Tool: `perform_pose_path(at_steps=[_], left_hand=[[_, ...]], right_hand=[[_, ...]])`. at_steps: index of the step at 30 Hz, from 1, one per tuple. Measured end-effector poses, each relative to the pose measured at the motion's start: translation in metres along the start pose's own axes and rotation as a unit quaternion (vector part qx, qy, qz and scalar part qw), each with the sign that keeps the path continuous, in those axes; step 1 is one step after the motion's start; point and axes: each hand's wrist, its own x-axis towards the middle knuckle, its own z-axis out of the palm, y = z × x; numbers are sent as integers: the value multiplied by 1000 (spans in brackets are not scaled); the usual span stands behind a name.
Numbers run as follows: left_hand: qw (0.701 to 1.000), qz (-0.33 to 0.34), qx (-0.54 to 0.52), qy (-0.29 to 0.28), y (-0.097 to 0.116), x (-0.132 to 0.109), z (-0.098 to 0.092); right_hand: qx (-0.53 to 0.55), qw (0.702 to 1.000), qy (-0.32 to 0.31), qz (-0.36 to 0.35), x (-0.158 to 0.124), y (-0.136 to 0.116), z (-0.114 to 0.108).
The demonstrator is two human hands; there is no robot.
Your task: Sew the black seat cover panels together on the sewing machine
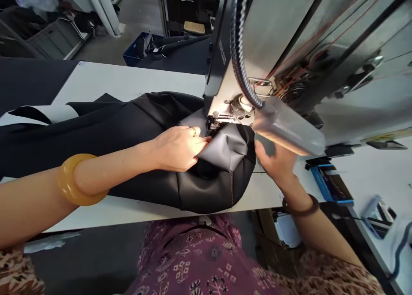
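Black leather-like material (206,190) lies bunched across the white table, with red stitching near its right end. Its grey underside (225,147) is turned up below the needle area of a sewing machine (222,110). Just left of the presser foot, my left hand (182,148) has its fingers closed on the edge of the material. My right hand (278,158) is at the material's right end, thumb beside it, with the fingers partly hidden behind the machine's clear plastic guard (289,125).
The machine head and a black ribbed cable (238,50) rise over the right half. Behind the table is a blue bin (131,55) with dark cloth. A blue tray (330,183) sits at the right, and an open box (270,230) stands below the table edge.
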Motion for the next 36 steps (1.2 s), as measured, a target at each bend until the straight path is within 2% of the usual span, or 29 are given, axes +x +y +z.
perform_pose_path(at_steps=[1, 2, 3, 5, 6, 8, 9, 11, 15, 23, 28, 31, 33, 34, 36], left_hand=[[1000, 1, -5, 6, 0, 0, -1], [1000, 6, -8, 13, 0, 1, -1], [1000, 11, -7, 20, 0, 1, -1], [999, 16, 1, 34, -1, 0, 0], [999, 14, 2, 41, -1, -1, 2], [999, 7, -3, 50, 0, -4, 5], [999, 4, -8, 49, 2, -5, 7], [999, -2, -11, 38, 6, -6, 11], [1000, -17, 1, 13, 11, -5, 12], [999, -32, 20, -6, 15, -5, 6], [998, -51, 17, 25, 18, -2, 7], [998, -52, 28, 35, 18, -3, 8], [998, -51, 34, 32, 18, -5, 9], [998, -49, 35, 33, 17, -6, 9], [998, -43, 35, 37, 16, -7, 10]], right_hand=[[-11, 995, -22, -93, 2, -16, -5], [-1, 979, -61, -192, 7, -33, -8], [8, 958, -120, -262, 13, -51, -9], [-35, 928, -238, -284, 29, -81, -5], [-73, 919, -274, -275, 36, -90, -2], [-149, 898, -316, -266, 39, -97, 3], [-186, 889, -319, -272, 34, -96, 4], [-246, 877, -285, -300, 16, -90, 4], [-292, 880, -187, -324, -13, -77, 2], [-295, 867, -205, -347, 9, -78, 2], [-263, 882, -218, -326, 17, -72, 2], [-203, 896, -238, -314, 17, -66, -1], [-113, 930, -214, -275, 11, -54, -3], [-62, 955, -179, -228, 7, -44, -2], [23, 993, -89, -76, -2, -19, 3]])
